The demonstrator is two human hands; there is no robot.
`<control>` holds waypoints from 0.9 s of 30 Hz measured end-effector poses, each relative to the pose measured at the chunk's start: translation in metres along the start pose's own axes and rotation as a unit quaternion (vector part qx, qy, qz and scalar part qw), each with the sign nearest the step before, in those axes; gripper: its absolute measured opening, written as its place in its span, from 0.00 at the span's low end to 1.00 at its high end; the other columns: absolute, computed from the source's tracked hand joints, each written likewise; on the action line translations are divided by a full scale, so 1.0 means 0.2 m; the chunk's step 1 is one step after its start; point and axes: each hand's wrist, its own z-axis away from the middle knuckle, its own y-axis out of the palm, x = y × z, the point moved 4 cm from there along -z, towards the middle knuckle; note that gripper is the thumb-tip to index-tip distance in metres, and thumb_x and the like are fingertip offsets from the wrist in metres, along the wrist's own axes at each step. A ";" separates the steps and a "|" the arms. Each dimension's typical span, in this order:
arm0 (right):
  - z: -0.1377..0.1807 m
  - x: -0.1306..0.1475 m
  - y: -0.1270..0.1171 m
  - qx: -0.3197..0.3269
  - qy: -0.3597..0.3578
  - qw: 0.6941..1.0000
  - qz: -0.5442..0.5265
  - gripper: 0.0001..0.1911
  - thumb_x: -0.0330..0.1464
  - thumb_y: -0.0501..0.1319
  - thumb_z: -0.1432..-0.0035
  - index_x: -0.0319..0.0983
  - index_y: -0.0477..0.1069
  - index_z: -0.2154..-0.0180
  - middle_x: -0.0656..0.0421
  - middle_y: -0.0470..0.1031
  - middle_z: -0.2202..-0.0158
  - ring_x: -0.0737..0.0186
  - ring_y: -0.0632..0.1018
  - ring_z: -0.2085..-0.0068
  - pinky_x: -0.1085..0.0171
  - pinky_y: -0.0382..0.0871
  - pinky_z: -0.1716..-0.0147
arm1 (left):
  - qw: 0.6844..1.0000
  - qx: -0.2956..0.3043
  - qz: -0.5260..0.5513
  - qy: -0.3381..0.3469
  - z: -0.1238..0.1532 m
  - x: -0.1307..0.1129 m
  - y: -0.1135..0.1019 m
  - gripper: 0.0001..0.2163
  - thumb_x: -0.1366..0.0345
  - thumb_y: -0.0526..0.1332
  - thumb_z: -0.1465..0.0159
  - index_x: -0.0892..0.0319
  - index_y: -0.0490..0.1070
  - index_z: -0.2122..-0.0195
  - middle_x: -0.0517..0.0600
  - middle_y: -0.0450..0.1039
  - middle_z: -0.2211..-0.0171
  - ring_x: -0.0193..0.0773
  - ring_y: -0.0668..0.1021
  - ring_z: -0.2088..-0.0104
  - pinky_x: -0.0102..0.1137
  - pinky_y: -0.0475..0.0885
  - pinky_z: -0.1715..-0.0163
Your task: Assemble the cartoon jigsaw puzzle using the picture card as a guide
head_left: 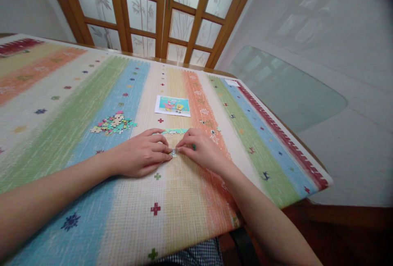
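Observation:
Small jigsaw puzzle pieces (173,153) lie between my two hands, partly hidden by fingertips. My left hand (144,153) rests on the cloth, its thumb and fingertips gripping them from the left. From the right, my right hand (201,148) pinches at the same pieces with thumb and index finger. A small green spot shows among its curled fingers; I cannot tell what it is. Just beyond the fingers lies a joined turquoise puzzle strip (175,131), its ends close to both hands. Farther off is a picture card (173,105) with cartoon figures.
A heap of loose puzzle pieces (115,123) lies left of the strip. Under everything is a striped tablecloth (184,200). A small white label (232,82) is near the far right edge. Wooden glazed doors (162,16) stand beyond the table, and a wall is at right.

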 end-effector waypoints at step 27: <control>0.15 -0.63 -0.28 -0.048 0.258 0.961 0.091 0.03 0.31 0.68 0.47 0.40 0.82 0.69 0.55 0.80 0.70 0.59 0.76 0.70 0.63 0.65 0.72 | 1.000 -0.015 0.011 0.013 0.02 0.01 0.01 0.16 0.69 0.58 0.33 0.53 0.72 0.45 0.51 0.78 0.49 0.46 0.75 0.47 0.49 0.61 0.38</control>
